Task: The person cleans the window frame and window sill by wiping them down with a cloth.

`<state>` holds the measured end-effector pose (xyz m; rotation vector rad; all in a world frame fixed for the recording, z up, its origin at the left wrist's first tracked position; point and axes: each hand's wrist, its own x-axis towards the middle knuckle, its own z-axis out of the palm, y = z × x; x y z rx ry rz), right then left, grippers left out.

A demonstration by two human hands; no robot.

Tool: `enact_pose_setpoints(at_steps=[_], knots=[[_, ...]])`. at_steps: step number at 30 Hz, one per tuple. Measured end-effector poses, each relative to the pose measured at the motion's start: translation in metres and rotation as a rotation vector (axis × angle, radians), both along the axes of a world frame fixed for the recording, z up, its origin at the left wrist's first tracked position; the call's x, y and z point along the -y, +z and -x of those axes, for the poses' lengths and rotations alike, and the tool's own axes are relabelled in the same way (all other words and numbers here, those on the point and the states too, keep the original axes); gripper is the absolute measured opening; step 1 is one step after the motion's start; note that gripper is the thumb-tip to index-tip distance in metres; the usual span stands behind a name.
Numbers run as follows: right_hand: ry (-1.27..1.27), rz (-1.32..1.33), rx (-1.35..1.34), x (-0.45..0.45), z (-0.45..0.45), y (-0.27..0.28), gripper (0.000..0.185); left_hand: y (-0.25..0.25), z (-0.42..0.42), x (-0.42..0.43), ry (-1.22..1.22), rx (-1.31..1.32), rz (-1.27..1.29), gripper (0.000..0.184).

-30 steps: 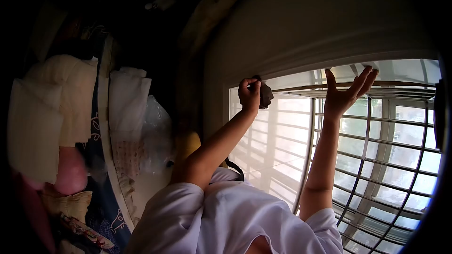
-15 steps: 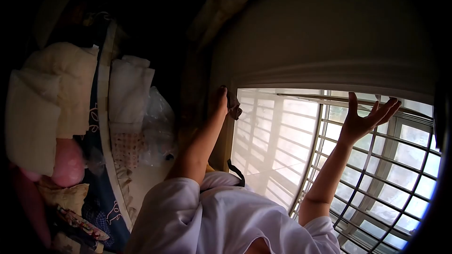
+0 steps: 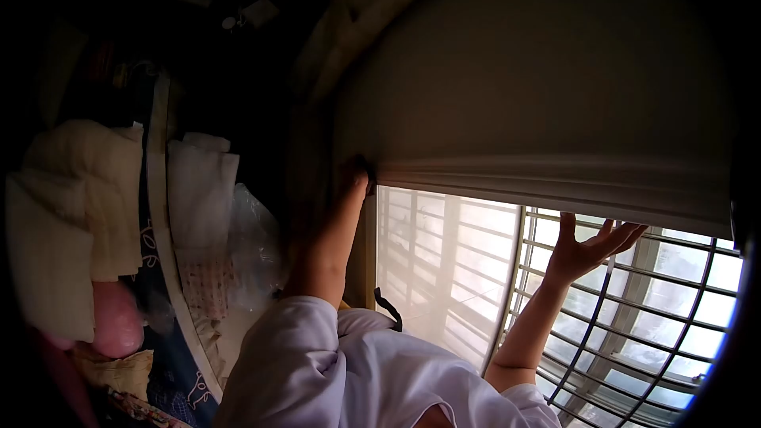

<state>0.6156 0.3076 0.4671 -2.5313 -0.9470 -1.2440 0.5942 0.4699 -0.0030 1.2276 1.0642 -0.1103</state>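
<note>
My left hand (image 3: 361,177) is in shadow at the corner of a bright glossy surface (image 3: 444,250). Its fingers are bent around a dark crumpled cloth (image 3: 371,182), of which only a small part shows. Further right, my right hand (image 3: 590,252) is raised with its fingers spread and nothing in it. Its fingertips reach the lower edge of a broad dark panel (image 3: 547,103), partly hidden by that edge. Behind this hand is a window with metal bars (image 3: 634,325).
On the left lie folded cream fabric (image 3: 47,230), a white cloth (image 3: 198,190), a clear plastic bag (image 3: 254,246) and a pink rounded object (image 3: 117,321). A dark blue patterned fabric (image 3: 170,357) runs beside them. The upper left is very dark.
My left hand has moved left with the dark cloth, from the bright surface to its corner. My right hand stays spread by the edge. The view has shifted, and the dark panel now covers more of it.
</note>
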Motion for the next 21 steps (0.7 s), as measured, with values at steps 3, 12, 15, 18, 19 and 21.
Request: enact_pose_setpoints(at_steps=[3, 12, 15, 18, 19, 21], knots=[[0.007, -0.038, -0.032, 0.000, 0.000, -0.003, 0.103, -0.005, 0.002, 0.000, -0.372, -0.132, -0.362, 0.036], [-0.015, -0.020, -0.048, -0.001, 0.002, -0.001, 0.101, -0.028, 0.020, 0.009, -0.558, -0.121, -0.400, 0.035], [-0.051, 0.012, -0.019, 0.003, 0.003, -0.002, 0.102, -0.186, 0.036, 0.068, -0.739, -0.132, -0.511, 0.032], [-0.030, -0.022, -0.091, -0.009, 0.009, 0.006, 0.101, -0.102, 0.088, 0.053, -0.342, -0.006, -0.040, 0.026], [-0.052, 0.020, -0.082, -0.007, 0.009, 0.007, 0.101, -0.062, 0.098, 0.051, -0.332, 0.017, -0.030, 0.022], [0.076, -0.012, -0.074, -0.008, 0.006, 0.011, 0.097, -0.094, 0.119, 0.046, -0.337, -0.023, 0.190, 0.019]])
